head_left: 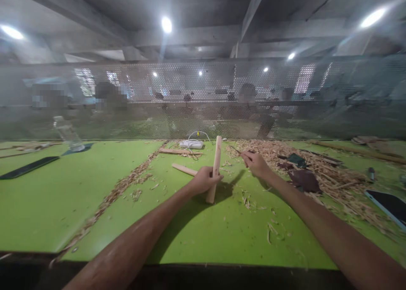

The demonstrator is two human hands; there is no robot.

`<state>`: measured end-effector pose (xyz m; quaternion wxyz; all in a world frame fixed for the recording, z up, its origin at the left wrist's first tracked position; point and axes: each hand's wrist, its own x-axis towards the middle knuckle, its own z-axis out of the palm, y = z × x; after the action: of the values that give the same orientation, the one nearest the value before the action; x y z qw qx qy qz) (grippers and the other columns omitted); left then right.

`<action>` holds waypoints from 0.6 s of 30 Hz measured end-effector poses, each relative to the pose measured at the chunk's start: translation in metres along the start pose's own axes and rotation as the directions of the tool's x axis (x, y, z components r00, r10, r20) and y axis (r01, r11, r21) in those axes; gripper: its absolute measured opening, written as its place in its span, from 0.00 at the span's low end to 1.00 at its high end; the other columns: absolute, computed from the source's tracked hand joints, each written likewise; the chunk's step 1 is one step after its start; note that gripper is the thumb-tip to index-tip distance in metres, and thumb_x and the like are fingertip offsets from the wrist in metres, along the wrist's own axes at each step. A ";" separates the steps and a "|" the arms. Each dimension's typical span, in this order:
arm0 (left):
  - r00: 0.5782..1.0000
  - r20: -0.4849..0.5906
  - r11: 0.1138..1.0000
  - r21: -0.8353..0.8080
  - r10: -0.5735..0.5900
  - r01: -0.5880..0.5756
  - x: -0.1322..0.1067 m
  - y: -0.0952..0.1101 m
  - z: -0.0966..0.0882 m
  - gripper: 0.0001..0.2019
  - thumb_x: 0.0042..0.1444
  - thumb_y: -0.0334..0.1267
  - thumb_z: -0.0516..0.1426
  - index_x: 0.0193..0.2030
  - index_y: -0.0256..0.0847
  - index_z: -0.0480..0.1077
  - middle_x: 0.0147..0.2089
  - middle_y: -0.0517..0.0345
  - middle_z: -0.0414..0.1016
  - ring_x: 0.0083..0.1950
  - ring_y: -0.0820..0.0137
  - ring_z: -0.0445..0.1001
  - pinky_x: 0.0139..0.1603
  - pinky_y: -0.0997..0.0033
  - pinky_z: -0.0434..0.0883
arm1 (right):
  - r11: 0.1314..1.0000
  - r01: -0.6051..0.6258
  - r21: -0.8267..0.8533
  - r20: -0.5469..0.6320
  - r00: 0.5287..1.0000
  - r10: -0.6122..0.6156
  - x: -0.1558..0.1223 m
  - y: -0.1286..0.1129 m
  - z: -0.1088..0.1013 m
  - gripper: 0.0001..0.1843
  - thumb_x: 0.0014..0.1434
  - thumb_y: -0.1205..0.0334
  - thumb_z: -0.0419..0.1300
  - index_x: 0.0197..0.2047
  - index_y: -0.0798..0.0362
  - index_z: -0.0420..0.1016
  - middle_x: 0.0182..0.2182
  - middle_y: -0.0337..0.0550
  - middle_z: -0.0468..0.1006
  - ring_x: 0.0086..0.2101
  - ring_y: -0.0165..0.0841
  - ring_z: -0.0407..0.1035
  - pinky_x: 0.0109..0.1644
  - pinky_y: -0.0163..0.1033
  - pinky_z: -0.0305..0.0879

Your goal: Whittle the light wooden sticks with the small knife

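Note:
My left hand [204,180] is closed around a pale wooden stick [217,154], which stands tilted over the green table with its lower end near the surface. Out to the right, my right hand [255,163] pinches a slim, dark carving tool [235,149]; its thin tip points left toward the stick, apart from it. The tool's exact kind is too small to make out. A second wooden stick [184,169] lies behind my left hand, which hides its near end.
Wood shavings [269,150] heap at the right, around dark cloth pieces [304,180]. A phone [388,206] lies at the right edge. A white power strip [191,144] sits by the mesh screen [203,112]. A clear bottle [68,133] and a black strip [30,167] are left.

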<state>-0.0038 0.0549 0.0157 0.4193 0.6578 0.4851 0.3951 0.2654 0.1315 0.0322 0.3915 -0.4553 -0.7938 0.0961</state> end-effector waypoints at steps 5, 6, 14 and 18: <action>1.000 0.005 0.999 0.046 0.004 -0.004 -0.001 0.001 0.003 0.14 0.62 0.41 0.67 0.29 0.36 0.75 0.28 0.55 0.76 0.27 0.68 0.73 0.26 0.71 0.67 | 1.000 0.026 0.000 -0.056 0.998 -0.026 -0.001 -0.009 0.000 0.28 0.73 0.43 0.53 0.51 0.54 0.88 0.26 0.46 0.80 0.26 0.40 0.71 0.36 0.43 0.69; 1.000 0.011 0.999 0.053 0.008 -0.008 -0.001 0.001 0.003 0.14 0.62 0.42 0.67 0.29 0.36 0.74 0.27 0.55 0.76 0.27 0.68 0.72 0.26 0.71 0.66 | 0.999 0.032 -0.007 -0.060 0.998 -0.032 -0.001 -0.009 0.001 0.27 0.73 0.44 0.53 0.52 0.54 0.88 0.27 0.47 0.81 0.27 0.41 0.72 0.37 0.43 0.70; 0.998 -0.007 0.997 -0.038 0.064 -0.064 0.001 -0.006 -0.005 0.14 0.62 0.43 0.68 0.46 0.39 0.72 0.32 0.58 0.78 0.29 0.67 0.76 0.28 0.70 0.73 | 0.995 -0.060 -0.076 -0.085 0.995 0.053 0.000 -0.005 0.000 0.25 0.73 0.53 0.51 0.54 0.55 0.87 0.29 0.48 0.82 0.28 0.39 0.72 0.36 0.40 0.66; 0.999 0.041 0.999 -0.013 0.030 -0.029 0.001 -0.007 -0.011 0.09 0.70 0.40 0.59 0.53 0.40 0.69 0.34 0.59 0.79 0.30 0.67 0.78 0.32 0.67 0.76 | 0.993 -0.097 -0.062 -0.096 0.991 0.090 -0.002 -0.006 -0.001 0.25 0.74 0.55 0.50 0.58 0.57 0.84 0.31 0.48 0.82 0.26 0.36 0.68 0.32 0.38 0.59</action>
<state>-0.0163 0.0590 0.0131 0.4273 0.6703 0.4644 0.3905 0.2627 0.1264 0.0351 0.4078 -0.5088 -0.7552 0.0665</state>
